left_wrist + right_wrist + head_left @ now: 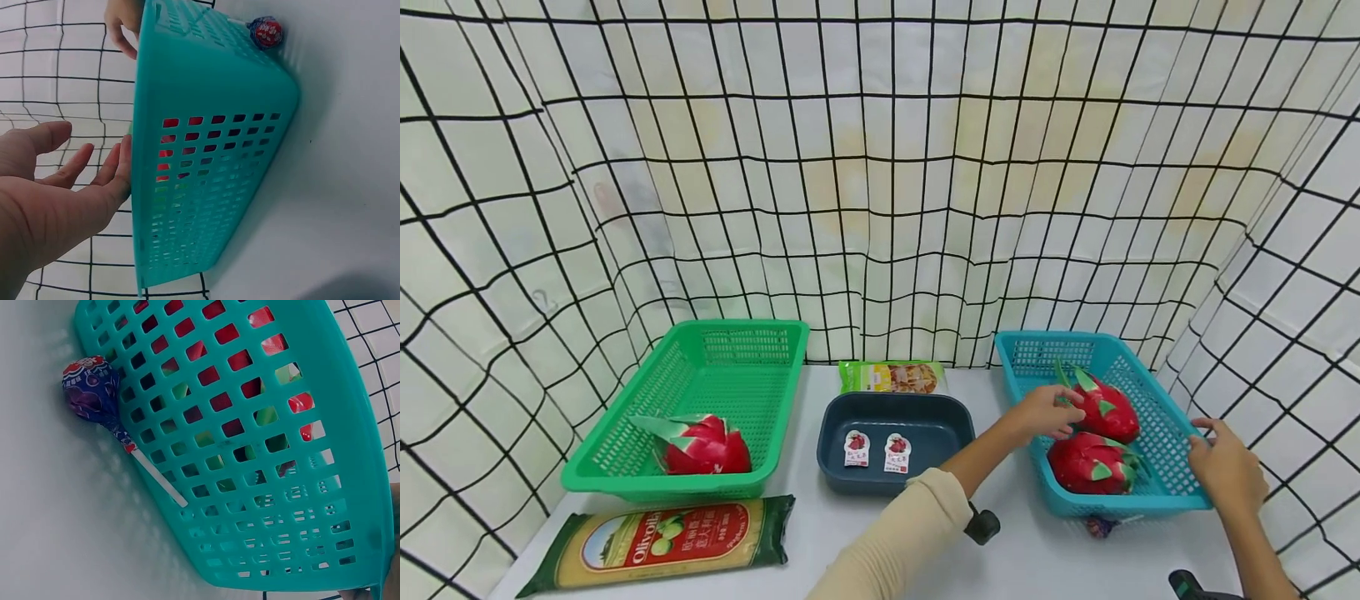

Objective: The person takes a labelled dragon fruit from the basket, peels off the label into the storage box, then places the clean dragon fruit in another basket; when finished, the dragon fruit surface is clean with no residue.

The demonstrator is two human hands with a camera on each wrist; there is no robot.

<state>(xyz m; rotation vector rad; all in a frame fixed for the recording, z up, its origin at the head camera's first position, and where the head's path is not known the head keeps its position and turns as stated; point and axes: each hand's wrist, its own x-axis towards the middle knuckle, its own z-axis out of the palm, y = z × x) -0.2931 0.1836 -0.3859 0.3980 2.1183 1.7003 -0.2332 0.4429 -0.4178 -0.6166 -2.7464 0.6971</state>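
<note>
A blue plastic basket with perforated walls holds two red dragon fruits with green tips, a rear dragon fruit and a front dragon fruit. Over the basket's left rim reaches my left hand, close beside the rear fruit; its fingers are loosely bent, with nothing seen held in the left wrist view. At the right rim, my right hand grips the basket's edge, mostly out of sight in the right wrist view. A wrapped lollipop lies on the table against the basket's near wall, its white stick showing.
On the left stands a green basket with one dragon fruit inside. A pasta bag lies before it. In the middle are a dark blue tray with two stickers and a green snack packet. Black netting surrounds the table.
</note>
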